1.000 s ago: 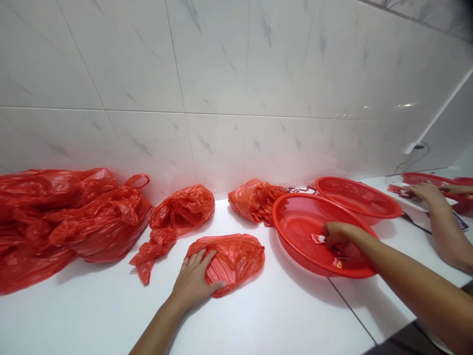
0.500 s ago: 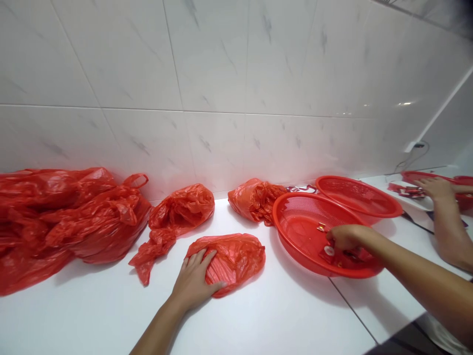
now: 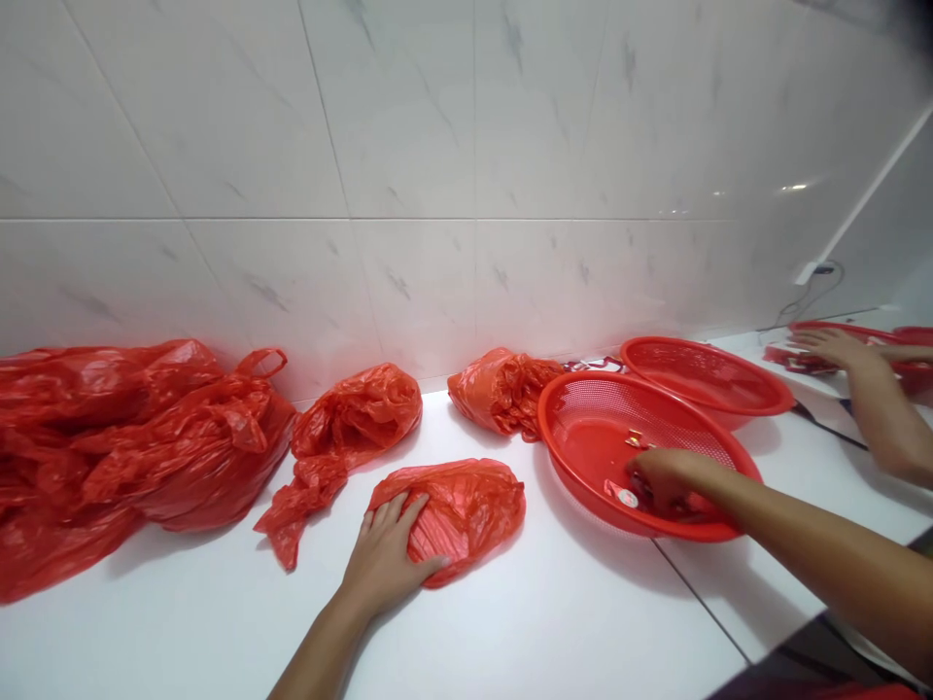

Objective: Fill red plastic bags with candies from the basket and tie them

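Note:
My left hand (image 3: 386, 554) lies on the left end of a flattened red plastic bag (image 3: 466, 520), fingers stretched and thumb apart along its near edge. My right hand (image 3: 660, 476) reaches down into a red plastic colander basket (image 3: 575, 428). Its fingers are curled over small red wrapped packets, partly hidden beneath them. A red packet with a white round mark (image 3: 625, 497) lies by the fingertips. A small gold-and-red wrapped piece (image 3: 638, 438) sits just beyond the hand.
Along the tiled wall lie a large heap of red bags (image 3: 182, 437), a crumpled red bag (image 3: 357, 418) and a bundled one (image 3: 502, 389). A second red basket (image 3: 707, 374) stands behind mine. At far right, another person's hands (image 3: 831, 345) work over packets near more red baskets.
My right hand has shifted slightly left inside the basket, and the white-marked packet has moved left with it. My left hand stays on the bag. The view has tilted slightly.

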`<control>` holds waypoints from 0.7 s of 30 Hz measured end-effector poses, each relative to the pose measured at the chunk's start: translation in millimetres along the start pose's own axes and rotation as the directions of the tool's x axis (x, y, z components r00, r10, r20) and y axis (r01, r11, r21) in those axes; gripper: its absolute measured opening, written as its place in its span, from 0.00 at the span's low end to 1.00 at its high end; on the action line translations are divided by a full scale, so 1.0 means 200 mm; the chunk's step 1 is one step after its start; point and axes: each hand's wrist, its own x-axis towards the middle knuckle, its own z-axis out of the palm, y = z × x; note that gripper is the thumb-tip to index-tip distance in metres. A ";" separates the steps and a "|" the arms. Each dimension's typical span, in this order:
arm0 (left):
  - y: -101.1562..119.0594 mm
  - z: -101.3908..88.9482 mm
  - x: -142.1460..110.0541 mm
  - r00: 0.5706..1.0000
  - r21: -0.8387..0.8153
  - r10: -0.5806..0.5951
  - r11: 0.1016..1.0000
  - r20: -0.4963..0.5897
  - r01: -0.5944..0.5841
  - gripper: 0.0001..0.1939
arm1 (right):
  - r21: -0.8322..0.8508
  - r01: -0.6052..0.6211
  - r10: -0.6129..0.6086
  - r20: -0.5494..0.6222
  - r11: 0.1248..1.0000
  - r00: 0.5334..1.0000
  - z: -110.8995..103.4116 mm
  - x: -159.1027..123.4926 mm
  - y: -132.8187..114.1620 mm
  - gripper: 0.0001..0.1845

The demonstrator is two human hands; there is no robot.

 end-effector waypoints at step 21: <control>0.00 0.00 0.00 1.000 0.011 0.008 1.000 0.009 -0.008 0.53 | -0.066 0.101 -0.105 -0.052 0.993 0.993 -0.01 0.06 -0.21 0.20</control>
